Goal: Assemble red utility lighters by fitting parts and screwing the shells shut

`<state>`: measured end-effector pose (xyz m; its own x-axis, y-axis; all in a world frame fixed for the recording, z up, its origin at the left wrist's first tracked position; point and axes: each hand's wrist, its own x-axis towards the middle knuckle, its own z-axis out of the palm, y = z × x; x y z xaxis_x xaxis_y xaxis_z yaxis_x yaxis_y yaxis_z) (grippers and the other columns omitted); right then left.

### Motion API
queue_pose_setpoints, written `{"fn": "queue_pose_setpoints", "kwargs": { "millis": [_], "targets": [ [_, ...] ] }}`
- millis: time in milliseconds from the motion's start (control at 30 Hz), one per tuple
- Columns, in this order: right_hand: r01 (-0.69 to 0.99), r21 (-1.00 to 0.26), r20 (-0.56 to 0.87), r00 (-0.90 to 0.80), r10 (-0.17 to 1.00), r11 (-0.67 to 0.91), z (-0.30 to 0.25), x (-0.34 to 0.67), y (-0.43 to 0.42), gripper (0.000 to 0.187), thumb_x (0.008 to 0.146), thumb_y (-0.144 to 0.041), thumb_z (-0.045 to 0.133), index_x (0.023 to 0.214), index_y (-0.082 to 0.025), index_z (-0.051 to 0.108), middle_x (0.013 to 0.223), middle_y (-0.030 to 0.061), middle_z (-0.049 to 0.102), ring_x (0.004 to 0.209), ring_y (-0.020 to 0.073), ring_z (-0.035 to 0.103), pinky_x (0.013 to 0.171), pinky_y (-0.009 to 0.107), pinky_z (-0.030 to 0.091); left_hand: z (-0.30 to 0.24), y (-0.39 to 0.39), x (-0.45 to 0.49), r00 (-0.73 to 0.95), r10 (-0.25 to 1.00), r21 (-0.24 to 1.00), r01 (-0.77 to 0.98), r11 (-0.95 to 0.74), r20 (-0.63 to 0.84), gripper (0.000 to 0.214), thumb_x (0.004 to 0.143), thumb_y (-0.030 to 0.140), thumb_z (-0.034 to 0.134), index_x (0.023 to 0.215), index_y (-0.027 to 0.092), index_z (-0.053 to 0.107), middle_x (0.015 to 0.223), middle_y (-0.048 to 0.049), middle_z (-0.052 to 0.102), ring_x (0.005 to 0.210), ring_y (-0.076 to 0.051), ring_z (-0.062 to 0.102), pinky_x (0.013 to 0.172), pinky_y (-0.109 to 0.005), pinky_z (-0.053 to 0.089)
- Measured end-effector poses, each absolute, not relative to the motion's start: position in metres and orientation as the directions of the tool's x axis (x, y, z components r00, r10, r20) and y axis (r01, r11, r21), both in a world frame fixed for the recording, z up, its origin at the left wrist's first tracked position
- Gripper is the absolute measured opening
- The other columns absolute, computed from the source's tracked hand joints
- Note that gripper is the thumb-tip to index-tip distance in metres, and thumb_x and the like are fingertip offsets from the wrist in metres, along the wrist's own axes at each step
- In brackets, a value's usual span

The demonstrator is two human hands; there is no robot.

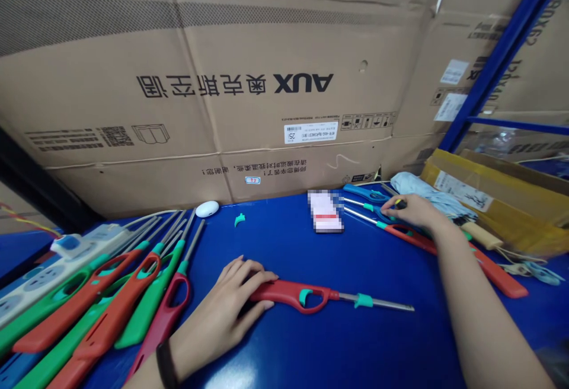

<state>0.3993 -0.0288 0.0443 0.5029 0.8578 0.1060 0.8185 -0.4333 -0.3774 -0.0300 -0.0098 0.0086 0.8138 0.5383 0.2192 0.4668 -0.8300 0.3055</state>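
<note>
My left hand point(235, 294) is closed around the handle end of a red long-nosed gas lighter point(284, 294), which lies on the blue tabletop with its metal tube pointing right. A turquoise trigger point(306, 297) sits in its finger loop, and a separate turquoise plastic piece point(363, 300) is on the tube. At the back right, my right hand point(413, 210) pinches a small dark object with a yellow part point(400, 203); its kind is hard to tell. Beneath that hand lie other long-nosed lighters, one with an orange-red handle point(406, 236) and one with a blue handle point(367, 193).
Several red, orange and green lighters point(146, 306) lie bunched at the left beside a white power strip point(40, 279). A blurred phone-like card point(325, 214), a white oval case point(207, 209) and a turquoise piece point(240, 219) lie toward the back. Cardboard point(249, 39) walls the rear.
</note>
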Motion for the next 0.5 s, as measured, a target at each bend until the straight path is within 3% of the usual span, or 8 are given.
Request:
{"fn": "queue_pose_setpoints", "kwargs": {
  "millis": [200,500],
  "targets": [
    [0.812,-0.318,-0.075,0.493,0.867,-0.489,0.0378,0.3898,-0.0170,0.019,0.064,-0.020,0.070,0.082,-0.025,0.075,0.063,-0.0021,0.070,0.064,0.0170,0.066,0.057,0.023,0.046,0.0096,-0.0104,-0.0300,0.822,0.528,0.296,0.460,-0.837,0.213,0.029,0.092,0.032,0.048,0.120,0.029,0.052,0.112,-0.0039,0.056,0.105,-0.022,0.055,0.107,-0.052,0.033],
    [0.809,-0.257,-0.041,0.538,0.842,-0.529,0.0340,0.3907,-0.0182,0.019,0.075,-0.039,0.065,0.087,-0.026,0.074,0.066,0.0011,0.071,0.067,0.0194,0.066,0.057,0.025,0.045,0.0098,-0.0109,-0.0297,0.827,0.513,0.285,0.446,-0.848,0.231,0.029,0.092,0.032,0.049,0.120,0.028,0.053,0.111,-0.0040,0.057,0.103,-0.021,0.056,0.106,-0.052,0.034]
  ]
}}
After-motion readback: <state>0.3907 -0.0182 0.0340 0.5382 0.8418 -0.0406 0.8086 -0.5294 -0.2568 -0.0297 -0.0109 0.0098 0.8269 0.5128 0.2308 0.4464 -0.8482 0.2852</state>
